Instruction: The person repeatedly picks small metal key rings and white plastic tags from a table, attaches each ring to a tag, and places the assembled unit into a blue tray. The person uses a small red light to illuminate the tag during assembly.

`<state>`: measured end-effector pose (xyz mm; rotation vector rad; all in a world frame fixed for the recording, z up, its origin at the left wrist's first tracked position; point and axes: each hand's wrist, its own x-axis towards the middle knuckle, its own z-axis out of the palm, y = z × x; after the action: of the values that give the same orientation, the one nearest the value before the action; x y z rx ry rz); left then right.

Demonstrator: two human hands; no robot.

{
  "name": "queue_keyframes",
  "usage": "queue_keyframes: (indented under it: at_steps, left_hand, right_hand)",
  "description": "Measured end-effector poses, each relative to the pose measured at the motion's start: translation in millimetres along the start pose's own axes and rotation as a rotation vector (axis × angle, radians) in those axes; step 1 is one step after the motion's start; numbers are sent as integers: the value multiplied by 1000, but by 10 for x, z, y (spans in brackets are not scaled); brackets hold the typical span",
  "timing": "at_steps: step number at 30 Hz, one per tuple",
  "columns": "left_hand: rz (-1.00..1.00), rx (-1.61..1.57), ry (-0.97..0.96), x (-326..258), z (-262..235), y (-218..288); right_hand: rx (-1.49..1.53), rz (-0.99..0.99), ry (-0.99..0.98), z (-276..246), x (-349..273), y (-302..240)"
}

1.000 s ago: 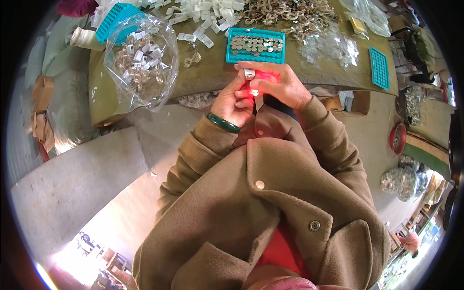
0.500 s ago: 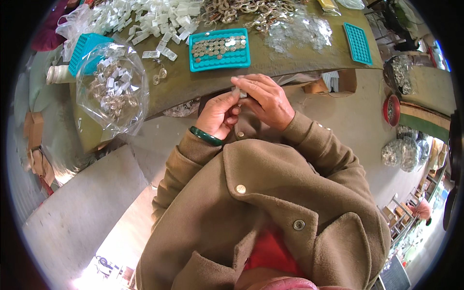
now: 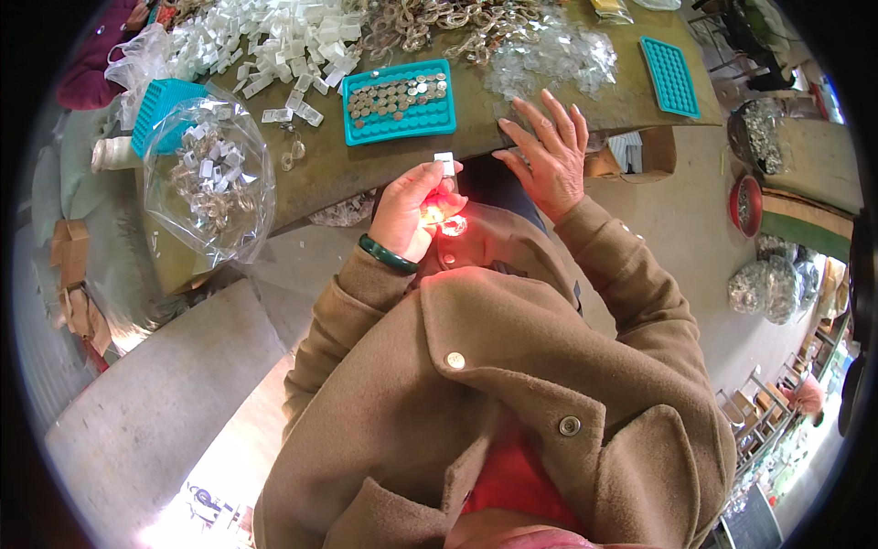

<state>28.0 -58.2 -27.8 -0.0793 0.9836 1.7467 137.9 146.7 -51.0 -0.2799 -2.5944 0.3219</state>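
Observation:
My left hand (image 3: 407,212) pinches a small white plastic battery case (image 3: 444,159) upright between thumb and fingers. Below it, a coil of thin lights (image 3: 452,226) glows red against my fingers and coat. My right hand (image 3: 551,160) is held apart from it, empty, with fingers spread over the table's front edge. Just beyond those fingertips lies a heap of clear thin plastic pieces (image 3: 549,64). A turquoise tray (image 3: 412,130) in front of me holds rows of round silver button cells (image 3: 393,94).
White cases (image 3: 283,41) are piled at the back left, beside coiled light strings (image 3: 439,23). An open clear bag (image 3: 215,178) of cases and wires sits at the left edge. A second turquoise tray (image 3: 669,78) lies at right. An open carton (image 3: 654,151) stands below the table.
My hands have parted: the right one has moved right and forward, fingers spreading. The left keeps the case, now plainly visible, and red light has come on beneath it.

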Motion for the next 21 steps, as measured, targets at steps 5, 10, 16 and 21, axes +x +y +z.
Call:
queue_keyframes:
  at_steps: [5, 10, 16, 21]
  left_hand:
    - [-30, 37, 7, -16, 27, -24]
    - [-89, -5, 24, -26, -3, -53]
    - [-55, -7, -35, -53, -39, -66]
    - [-38, -22, 21, -94, -16, -21]
  right_hand:
    - [57, -67, 96, 81, -56, 42]
    - [153, -158, 215, 198, -76, 51]
    - [321, -84, 198, 196, -23, -24]
    - [1068, 432, 92, 82, 31, -393]
